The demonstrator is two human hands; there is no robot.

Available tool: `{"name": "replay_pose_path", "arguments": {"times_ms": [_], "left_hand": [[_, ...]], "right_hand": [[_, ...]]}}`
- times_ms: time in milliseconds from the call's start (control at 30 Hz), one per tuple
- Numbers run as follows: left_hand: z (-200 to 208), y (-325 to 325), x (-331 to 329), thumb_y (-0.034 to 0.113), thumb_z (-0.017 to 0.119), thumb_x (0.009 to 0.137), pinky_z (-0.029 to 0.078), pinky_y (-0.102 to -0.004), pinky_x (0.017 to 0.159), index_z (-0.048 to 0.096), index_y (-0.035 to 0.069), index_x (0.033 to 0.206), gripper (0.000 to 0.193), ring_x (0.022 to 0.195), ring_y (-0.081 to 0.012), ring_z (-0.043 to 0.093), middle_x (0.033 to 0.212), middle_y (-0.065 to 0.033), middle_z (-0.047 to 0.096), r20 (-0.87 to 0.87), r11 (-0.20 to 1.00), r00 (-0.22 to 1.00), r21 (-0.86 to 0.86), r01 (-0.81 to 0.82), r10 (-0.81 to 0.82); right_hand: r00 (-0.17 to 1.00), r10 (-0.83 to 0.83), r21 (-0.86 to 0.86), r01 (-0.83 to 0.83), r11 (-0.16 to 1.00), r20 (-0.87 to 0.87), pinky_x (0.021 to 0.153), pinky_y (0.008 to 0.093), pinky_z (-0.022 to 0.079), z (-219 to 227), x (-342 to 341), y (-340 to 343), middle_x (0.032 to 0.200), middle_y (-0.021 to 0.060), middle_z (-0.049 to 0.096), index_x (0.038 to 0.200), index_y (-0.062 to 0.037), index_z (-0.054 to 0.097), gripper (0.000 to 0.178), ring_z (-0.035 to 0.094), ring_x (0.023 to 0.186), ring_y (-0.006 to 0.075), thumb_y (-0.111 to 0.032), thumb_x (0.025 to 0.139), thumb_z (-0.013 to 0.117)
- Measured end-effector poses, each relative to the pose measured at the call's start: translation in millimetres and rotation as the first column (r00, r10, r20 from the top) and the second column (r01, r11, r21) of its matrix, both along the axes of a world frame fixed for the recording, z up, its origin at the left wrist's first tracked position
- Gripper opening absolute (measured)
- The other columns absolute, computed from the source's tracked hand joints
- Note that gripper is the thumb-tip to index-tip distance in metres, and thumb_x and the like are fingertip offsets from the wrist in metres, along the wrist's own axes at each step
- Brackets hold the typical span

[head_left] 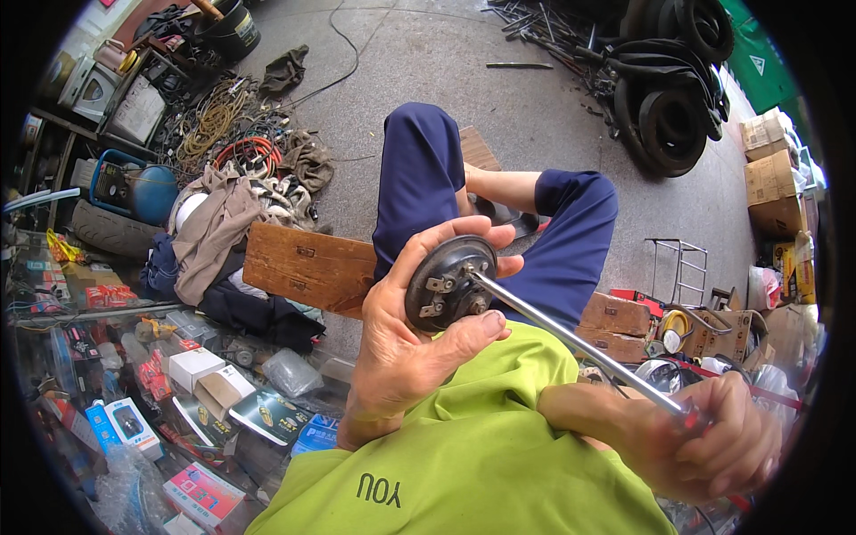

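My left hand (392, 343) is wrapped round a black disc-shaped horn (426, 283), thumb along its lower edge and fingers behind it. The horn's back faces up, showing metal terminals and a central stud. In my right hand (727, 437) is the handle of a long screwdriver (580, 346), with a bit of red showing between the fingers. Its bright shaft runs up and left across my lap, and the tip meets the back of the horn near its middle. Exactly what the tip bears on is too small to tell.
A wooden bench (308, 267) extends on both sides of me. A glass counter with small boxes (134, 426) stands at the left, below piled clothes (218, 236) and tangled cables (218, 120). Black tyres (670, 134) lie at the far right, and cardboard boxes (771, 183) are stacked nearby.
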State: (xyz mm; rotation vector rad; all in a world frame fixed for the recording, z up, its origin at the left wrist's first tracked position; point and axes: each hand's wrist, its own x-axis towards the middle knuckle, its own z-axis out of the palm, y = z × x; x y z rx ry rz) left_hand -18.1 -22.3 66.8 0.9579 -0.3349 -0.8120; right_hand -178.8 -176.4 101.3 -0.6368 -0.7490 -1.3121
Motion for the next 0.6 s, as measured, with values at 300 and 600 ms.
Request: {"name": "replay_pose_path", "arguments": {"times_ms": [300,600], "left_hand": [[-6,0,3,-0.003,0.076,0.075,0.047,-0.0307,0.097,0.051,-0.002,0.128,0.059,0.114,-0.0206,0.060,0.126,-0.0156,0.059,0.133,0.997,0.988,-0.015,-0.072,0.074],[-4,-2,1,0.009,0.082,0.075,0.057,-0.0222,0.070,0.056,-0.001,0.121,0.054,0.106,-0.0189,0.064,0.124,-0.0177,0.061,0.048,0.994,0.993,-0.021,-0.104,0.105]], "right_hand": [[0.991,-0.015,-0.051,0.008,0.999,-0.136,0.073,0.0155,0.036,1,-3,-4,0.074,-0.0015,0.045,0.076,-0.0098,0.045,0.021,0.048,0.070,0.0018,-0.023,0.091,0.048],[0.828,-0.508,-0.115,0.495,0.861,-0.237,0.077,0.0187,0.036,-14,-18,-9,0.079,-0.0024,0.043,0.078,-0.0134,0.044,0.019,0.048,0.076,0.0040,-0.025,0.093,0.044]]}}
